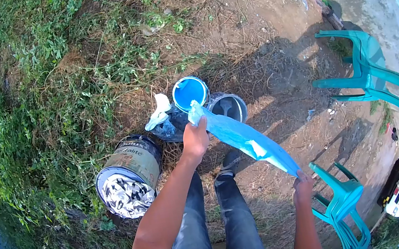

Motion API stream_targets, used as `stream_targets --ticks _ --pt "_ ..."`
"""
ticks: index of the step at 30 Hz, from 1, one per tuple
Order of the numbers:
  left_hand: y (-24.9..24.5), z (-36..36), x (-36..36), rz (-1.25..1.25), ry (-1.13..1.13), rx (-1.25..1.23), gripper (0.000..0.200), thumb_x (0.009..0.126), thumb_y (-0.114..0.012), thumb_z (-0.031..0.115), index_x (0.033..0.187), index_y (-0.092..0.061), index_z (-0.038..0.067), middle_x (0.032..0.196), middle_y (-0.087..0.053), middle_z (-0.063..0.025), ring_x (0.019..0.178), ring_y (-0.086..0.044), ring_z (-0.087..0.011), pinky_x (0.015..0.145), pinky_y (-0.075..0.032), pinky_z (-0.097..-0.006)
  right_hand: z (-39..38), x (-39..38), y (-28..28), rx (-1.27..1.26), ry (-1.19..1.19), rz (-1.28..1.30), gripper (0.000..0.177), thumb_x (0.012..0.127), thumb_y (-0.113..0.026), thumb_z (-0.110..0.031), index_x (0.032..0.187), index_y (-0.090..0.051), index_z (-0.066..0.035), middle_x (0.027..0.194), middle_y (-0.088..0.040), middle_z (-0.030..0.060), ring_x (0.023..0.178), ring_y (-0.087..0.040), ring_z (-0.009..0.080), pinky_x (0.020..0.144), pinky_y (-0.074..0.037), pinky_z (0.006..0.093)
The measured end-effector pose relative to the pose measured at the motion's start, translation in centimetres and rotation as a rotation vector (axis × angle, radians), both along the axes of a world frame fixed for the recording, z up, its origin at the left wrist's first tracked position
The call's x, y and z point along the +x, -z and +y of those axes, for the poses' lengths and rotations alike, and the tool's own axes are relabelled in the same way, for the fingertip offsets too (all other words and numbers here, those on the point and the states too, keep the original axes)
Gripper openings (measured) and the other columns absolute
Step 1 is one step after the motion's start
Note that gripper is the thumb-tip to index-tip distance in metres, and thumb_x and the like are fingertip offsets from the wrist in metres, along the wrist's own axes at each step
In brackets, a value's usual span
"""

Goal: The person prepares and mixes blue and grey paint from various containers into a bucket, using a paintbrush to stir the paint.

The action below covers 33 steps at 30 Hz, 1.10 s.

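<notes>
- Left hand: closed, gripping one end of a blue plastic film.
- Right hand: closed around the film's other end, nearer and to the right.
- Film: held lengthwise between both hands, long and loosely gathered, sunlit patch near its middle. Left tip overlaps the near rim of a bucket in view; contact cannot be told.
- Bucket: stands on the ground beyond the left hand; bright blue inside.
- Grey bucket: just right of it, open top, partly behind the film.
- Crumpled white plastic: just left of the blue-filled bucket.
- Paint pail: left of the left hand, black-and-white patterned cloth at its top.
- Two green plastic chairs: at right, one far, one near.
</notes>
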<state>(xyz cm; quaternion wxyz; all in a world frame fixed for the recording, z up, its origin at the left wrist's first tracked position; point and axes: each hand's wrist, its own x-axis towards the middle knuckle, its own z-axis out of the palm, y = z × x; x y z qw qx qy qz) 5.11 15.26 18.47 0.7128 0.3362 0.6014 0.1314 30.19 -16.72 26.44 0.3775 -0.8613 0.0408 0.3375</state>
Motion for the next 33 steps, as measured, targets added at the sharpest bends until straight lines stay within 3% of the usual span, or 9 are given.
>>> stream_targets --ticks 5,11,15,18,20,23,25,29,33 --pt "-0.8 -0.7 0.9 -0.077 -0.116 -0.04 0.031 0.107 -0.051 0.029 0.103 -0.063 0.0 0.085 -0.062 -0.0021 0.07 -0.055 -0.0104 0.066 -0.046 -0.028 1.6 -2.6 3.2 0.258 0.476 -0.046 0.019 0.099 -0.059 -0.013 0.083 -0.058 -0.003 0.058 -0.04 -0.0016 0.049 -0.036 0.0095 0.046 -0.025 0.0275" --pt "-1.1 -0.3 0.9 -0.054 -0.091 -0.038 0.029 0.106 -0.052 0.028 0.103 -0.062 0.001 0.084 -0.061 -0.002 0.069 -0.054 -0.0103 0.065 -0.046 -0.0281 2.1 -2.0 6.0 0.554 0.675 -0.021 0.018 0.1 -0.054 -0.013 0.084 -0.057 -0.005 0.064 -0.043 -0.0012 0.051 -0.034 0.0093 0.048 -0.023 0.0293" --pt "-0.3 -0.5 0.9 -0.044 -0.067 -0.033 0.028 0.106 -0.052 0.027 0.103 -0.062 0.001 0.084 -0.061 -0.0018 0.069 -0.054 -0.0102 0.065 -0.046 -0.028 4.6 -0.8 6.2 0.567 0.678 -0.122 0.016 0.099 -0.054 -0.013 0.086 -0.057 -0.005 0.066 -0.045 -0.0002 0.053 -0.034 0.0093 0.049 -0.025 0.0295" --pt "-0.7 -0.1 1.0 -0.078 -0.136 -0.077 0.028 0.106 -0.052 0.026 0.102 -0.062 0.001 0.085 -0.061 -0.0017 0.069 -0.054 -0.01 0.065 -0.046 -0.0281 5.3 -0.9 5.4 0.574 0.579 -0.144 0.015 0.1 -0.053 -0.013 0.091 -0.059 -0.002 0.072 -0.055 0.0036 0.057 -0.044 0.0112 0.054 -0.033 0.0288" --pt "-0.9 -0.1 0.9 -0.056 -0.12 -0.061 0.027 0.106 -0.052 0.026 0.102 -0.062 0.001 0.085 -0.061 -0.0015 0.069 -0.054 -0.0099 0.065 -0.046 -0.0282 5.4 -0.7 5.8 0.623 0.671 -0.159 0.016 0.099 -0.053 -0.012 0.095 -0.06 0.002 0.083 -0.064 0.0101 0.068 -0.058 0.0167 0.062 -0.042 0.031" --pt "0.1 -0.6 1.0 -0.028 -0.098 -0.019 0.027 0.106 -0.051 0.026 0.102 -0.062 0.001 0.084 -0.061 -0.0009 0.069 -0.054 -0.0098 0.065 -0.046 -0.0287 4.6 0.4 6.4 0.65 0.547 -0.138 0.017 0.098 -0.055 -0.011 0.1 -0.06 0.005 0.095 -0.067 0.0164 0.084 -0.066 0.0238 0.075 -0.05 0.0351" --pt "1.0 -1.3 1.5 -0.017 -0.067 0.082 0.036 0.105 -0.051 0.029 0.1 -0.065 -0.004 0.084 -0.07 -0.0125 0.078 -0.066 -0.023 0.075 -0.049 -0.0385 6.4 0.3 6.0 0.637 0.564 -0.189 0.017 0.097 -0.056 -0.011 0.101 -0.059 0.005 0.096 -0.067 0.017 0.086 -0.067 0.0253 0.079 -0.052 0.0365" --pt "0.0 -0.6 2.4 0.032 -0.022 0.045 0.038 0.105 -0.051 0.03 0.1 -0.066 -0.005 0.089 -0.072 -0.0165 0.085 -0.068 -0.0278 0.081 -0.049 -0.0403 8.3 -0.1 5.2 0.651 0.582 -0.241 0.015 0.095 -0.058 -0.01 0.1 -0.057 0.004 0.098 -0.066 0.0173 0.089 -0.069 0.0273 0.086 -0.055 0.0392" --pt "-0.7 -0.4 2.7 0.011 -0.033 0.011 0.039 0.105 -0.051 0.03 0.099 -0.066 -0.005 0.089 -0.072 -0.0167 0.084 -0.068 -0.0275 0.081 -0.049 -0.0397 6.3 1.8 6.6 0.703 0.596 -0.245 0.014 0.096 -0.058 -0.011 0.097 -0.056 0.003 0.095 -0.066 0.0161 0.086 -0.069 0.0263 0.082 -0.055 0.0383"
